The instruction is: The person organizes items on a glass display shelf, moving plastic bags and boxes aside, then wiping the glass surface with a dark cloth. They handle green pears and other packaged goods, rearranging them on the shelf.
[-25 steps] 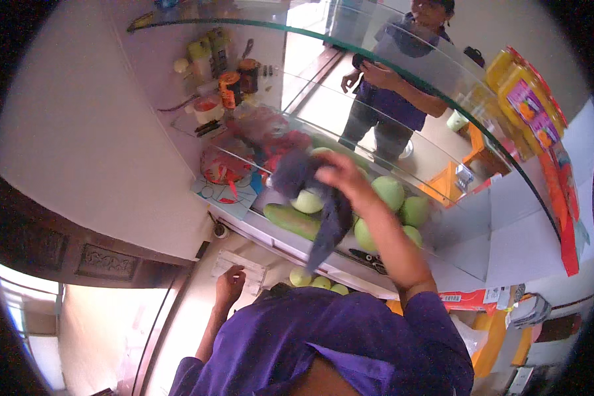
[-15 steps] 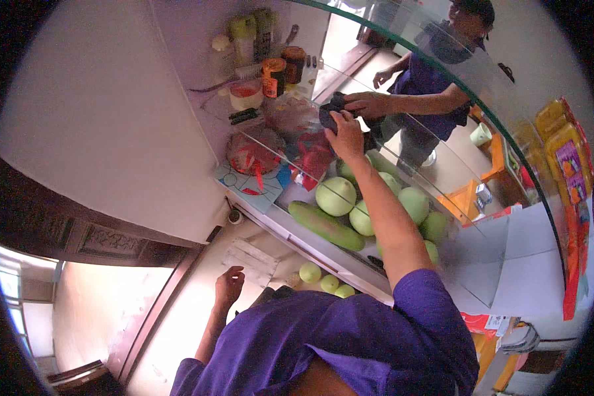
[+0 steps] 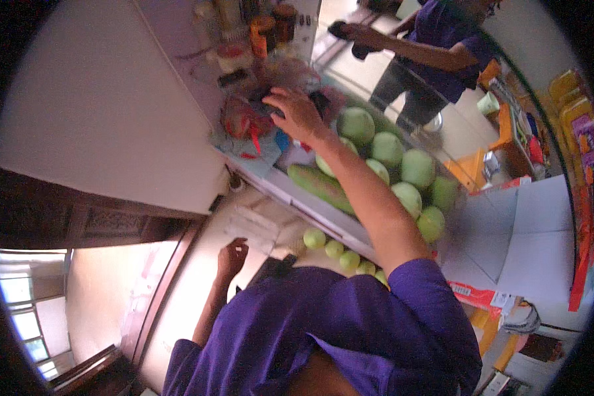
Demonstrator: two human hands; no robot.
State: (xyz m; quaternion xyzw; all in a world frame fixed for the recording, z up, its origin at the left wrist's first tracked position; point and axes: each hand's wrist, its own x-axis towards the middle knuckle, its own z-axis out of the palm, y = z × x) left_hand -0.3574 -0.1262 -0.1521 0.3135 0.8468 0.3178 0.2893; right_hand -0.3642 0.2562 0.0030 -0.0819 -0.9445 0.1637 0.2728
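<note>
The step in hand looks to be wiping: the right hand reaches over the shelf close to the red bag, and a dark cloth shows just behind the knuckles. The fingers are bent and seem to grasp the cloth (blur hides the exact hold, though the mirror also shows dark cloth at the hand). Whether the cloth touches the shelf cannot be told. The left hand hangs low, well apart from the shelf, its fingers loosely curled around nothing visible. Gourds lie to the right, the forearm crossing in front of some. The next move seems to call for a short, light stroke, the cloth bunched so no corner snags the bag.
</note>
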